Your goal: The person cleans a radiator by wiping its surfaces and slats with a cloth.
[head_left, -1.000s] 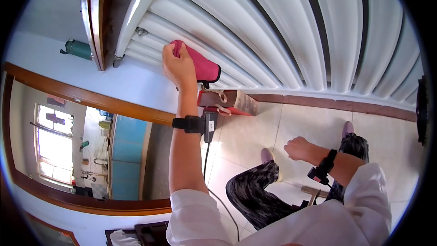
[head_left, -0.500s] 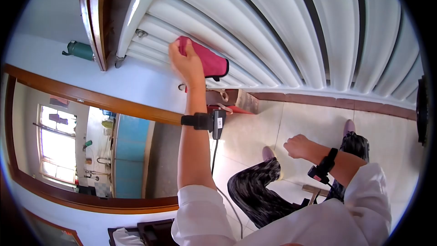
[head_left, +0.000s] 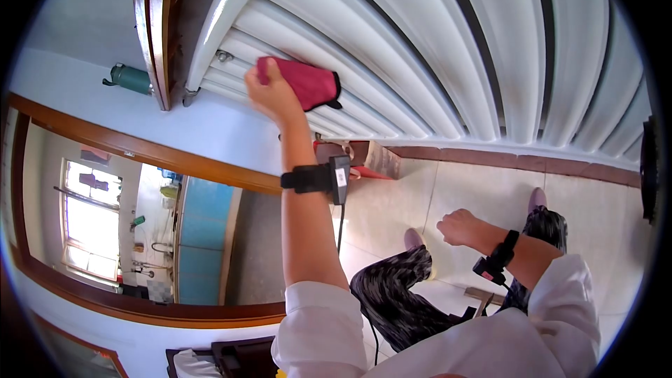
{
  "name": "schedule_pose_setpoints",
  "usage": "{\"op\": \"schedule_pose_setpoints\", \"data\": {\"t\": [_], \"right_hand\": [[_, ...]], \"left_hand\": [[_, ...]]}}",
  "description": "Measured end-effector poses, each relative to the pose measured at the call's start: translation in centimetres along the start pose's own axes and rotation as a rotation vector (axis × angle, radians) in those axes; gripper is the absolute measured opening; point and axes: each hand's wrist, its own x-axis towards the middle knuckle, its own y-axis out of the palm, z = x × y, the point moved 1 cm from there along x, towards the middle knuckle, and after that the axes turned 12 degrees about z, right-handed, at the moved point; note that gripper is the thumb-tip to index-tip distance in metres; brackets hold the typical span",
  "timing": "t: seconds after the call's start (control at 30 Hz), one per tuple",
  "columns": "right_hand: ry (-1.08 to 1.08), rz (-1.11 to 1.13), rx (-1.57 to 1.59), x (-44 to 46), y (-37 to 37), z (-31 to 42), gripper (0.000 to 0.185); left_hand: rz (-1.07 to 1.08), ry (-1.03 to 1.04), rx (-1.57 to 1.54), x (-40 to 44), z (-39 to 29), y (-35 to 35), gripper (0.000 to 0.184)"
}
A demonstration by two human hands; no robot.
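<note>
My left hand (head_left: 274, 94) is closed on one end of a dark pink cloth (head_left: 306, 85) with black edging. The cloth lies against the white columns of a radiator (head_left: 392, 35), towards its left end, its free end hanging loose with a small black tab. My right hand (head_left: 458, 227) is held low above the tiled floor in a loose fist, touching nothing, with no object showing in it. A black strap with a small device and cable is on each wrist.
Below the radiator stands a red and brown paper bag (head_left: 378, 161). At left, a green bottle (head_left: 131, 79) is beside a wooden shelf edge (head_left: 155, 35). A wood-framed opening (head_left: 140, 154) shows a kitchen with blue cabinets (head_left: 204, 224). My feet are on the tiles (head_left: 392, 203).
My left hand has moved slightly left with the cloth across the radiator columns, and the cloth's free end now sags more. My right hand stays nearly in place.
</note>
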Motion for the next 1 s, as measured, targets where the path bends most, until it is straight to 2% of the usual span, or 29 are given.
{"op": "schedule_pose_setpoints", "data": {"t": [0.1, 0.17, 0.23, 0.27, 0.37, 0.43, 0.47, 0.53, 0.7, 0.87, 0.9, 1.0], "right_hand": [[0.012, 0.059, -0.013, -0.1, 0.0, -0.1, 0.013], [0.042, 0.074, -0.025, 0.0, 0.1, -0.5, 0.013], [0.030, 0.024, -0.019, -0.2, 0.3, -0.7, 0.013], [0.012, -0.039, -0.029, -0.2, 0.5, -0.6, 0.013], [0.017, -0.049, -0.017, -0.2, 0.0, -0.3, 0.012], [0.011, -0.026, -0.001, -0.1, -0.2, 0.0, 0.012], [0.003, -0.011, 0.008, 0.0, -0.2, 0.1, 0.016], [0.002, 0.008, 0.024, -0.1, -0.2, 0.7, 0.015], [-0.036, 0.093, 0.030, -0.8, 0.9, 0.9, 0.012], [-0.078, -0.105, 0.049, -1.0, 0.8, 0.5, 0.011], [-0.075, -0.105, 0.047, -1.0, 0.7, 0.5, 0.011], [-0.078, -0.146, 0.057, -1.2, 0.7, 0.8, 0.011]], "left_hand": [[0.059, -0.038, 0.157, -1.3, 0.4, 0.3, 0.022], [0.124, 0.200, 0.199, 0.3, 0.6, -0.3, 0.026], [-0.048, 0.373, 0.222, 3.1, -1.1, -1.2, 0.027], [-0.056, 0.314, 0.282, 3.4, -3.6, -1.7, 0.025], [0.088, 0.080, 0.465, 3.4, -4.6, -0.9, 0.022], [0.107, 0.186, 0.547, 2.0, -2.2, -0.2, 0.023], [-0.005, 0.421, 0.318, -0.8, 0.2, 0.8, 0.024], [0.043, 0.332, 0.371, -4.6, 2.2, 2.1, 0.028], [0.156, 0.274, 0.306, -11.3, 4.6, 4.4, 0.020], [0.222, 0.206, 0.284, -15.6, 7.4, 5.8, 0.021], [0.232, 0.119, 0.260, -16.5, 7.5, 6.2, 0.019], [0.232, 0.058, 0.203, -18.7, 9.2, 6.9, 0.020]]}}
